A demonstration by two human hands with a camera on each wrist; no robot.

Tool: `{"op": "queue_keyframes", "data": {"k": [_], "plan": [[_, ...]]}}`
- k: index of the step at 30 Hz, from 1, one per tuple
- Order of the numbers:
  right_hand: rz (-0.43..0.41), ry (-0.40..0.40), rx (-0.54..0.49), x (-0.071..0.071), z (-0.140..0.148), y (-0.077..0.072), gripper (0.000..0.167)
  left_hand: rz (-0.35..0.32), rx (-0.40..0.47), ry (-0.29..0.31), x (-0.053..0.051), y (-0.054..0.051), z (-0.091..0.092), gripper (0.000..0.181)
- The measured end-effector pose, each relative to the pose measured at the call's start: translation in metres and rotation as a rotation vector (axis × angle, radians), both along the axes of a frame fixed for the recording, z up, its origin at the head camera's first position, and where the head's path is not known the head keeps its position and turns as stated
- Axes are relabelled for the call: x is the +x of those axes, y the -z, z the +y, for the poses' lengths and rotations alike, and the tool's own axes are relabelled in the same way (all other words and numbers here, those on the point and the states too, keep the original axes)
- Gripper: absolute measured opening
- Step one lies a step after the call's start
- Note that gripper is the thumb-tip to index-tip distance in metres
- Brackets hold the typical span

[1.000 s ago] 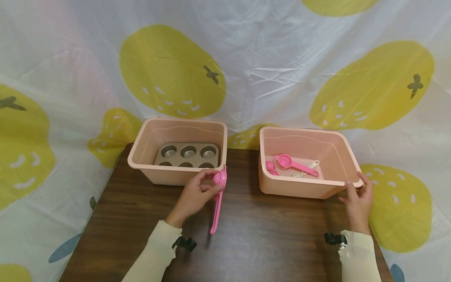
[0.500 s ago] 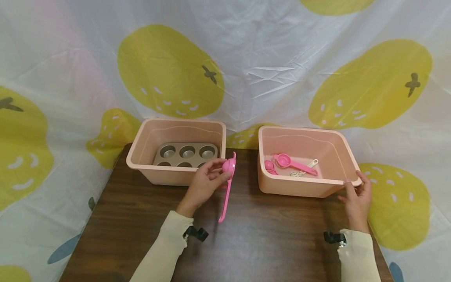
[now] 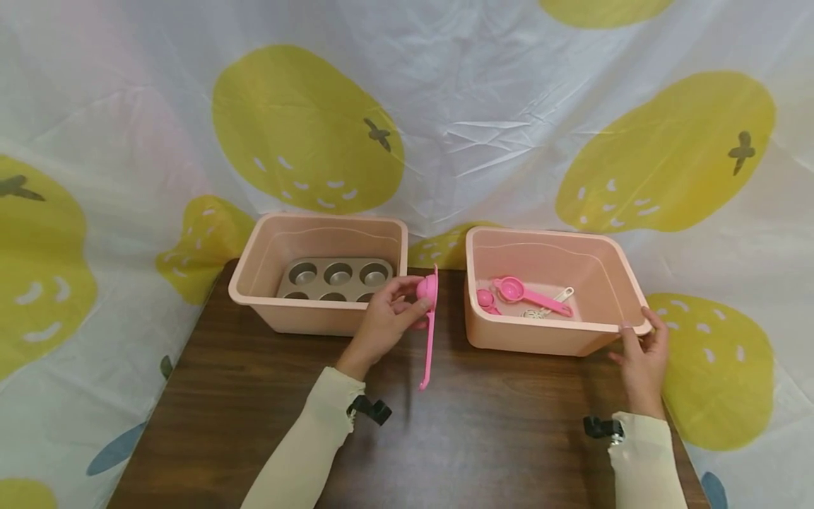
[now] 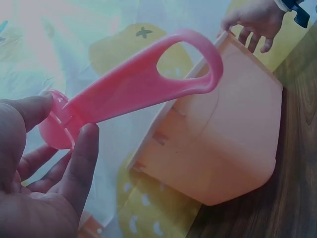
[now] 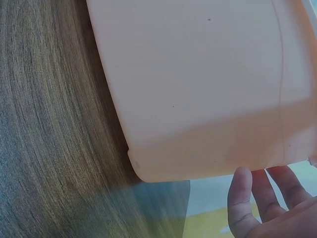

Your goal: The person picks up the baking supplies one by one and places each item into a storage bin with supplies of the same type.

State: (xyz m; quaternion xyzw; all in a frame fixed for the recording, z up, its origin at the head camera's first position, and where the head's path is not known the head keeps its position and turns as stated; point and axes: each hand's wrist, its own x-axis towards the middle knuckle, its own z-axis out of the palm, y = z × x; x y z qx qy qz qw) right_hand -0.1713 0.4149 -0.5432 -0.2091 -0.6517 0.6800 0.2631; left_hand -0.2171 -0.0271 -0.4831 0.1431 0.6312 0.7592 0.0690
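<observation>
In the head view my left hand (image 3: 389, 317) pinches a pink egg separator (image 3: 427, 339) by its round cup. Its long handle hangs down, over the table between the two bins. The left wrist view shows the handle (image 4: 143, 77) ending in a loop, with thumb and fingertips on the cup. My right hand (image 3: 644, 364) grips the near right corner of the right-hand peach bin (image 3: 540, 338), thumb at the rim. Inside that bin lie another pink long-handled tool (image 3: 534, 295), a smaller round pink piece (image 3: 486, 299) and a pale-handled tool (image 3: 564, 293) whose head is partly hidden.
A second peach bin (image 3: 318, 318) stands to the left, holding a grey muffin tin (image 3: 321, 274). Both bins sit near the back of the brown wooden table (image 3: 483, 438). A lemon-printed curtain (image 3: 470, 106) hangs behind it.
My left hand has carried the pink egg separator rightward and slightly upward, away from the left bin's corner. My right hand has stayed on the right bin's corner.
</observation>
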Motion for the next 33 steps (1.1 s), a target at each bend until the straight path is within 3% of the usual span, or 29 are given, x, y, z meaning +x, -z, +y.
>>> {"op": "queue_keyframes", "data": {"k": [7,20,33], "plan": [[-0.007,0.003,0.014,0.002,0.002,0.001,0.052,-0.031,0.021,0.016,-0.013,-0.001,0.016,0.039],[0.009,0.012,0.009,0.001,0.003,0.003,0.051,-0.109,0.034,0.002,-0.038,-0.013,0.046,0.038],[0.006,0.012,0.021,-0.002,0.001,0.004,0.051,-0.125,0.132,-0.123,-0.067,-0.013,0.077,0.04]]}}
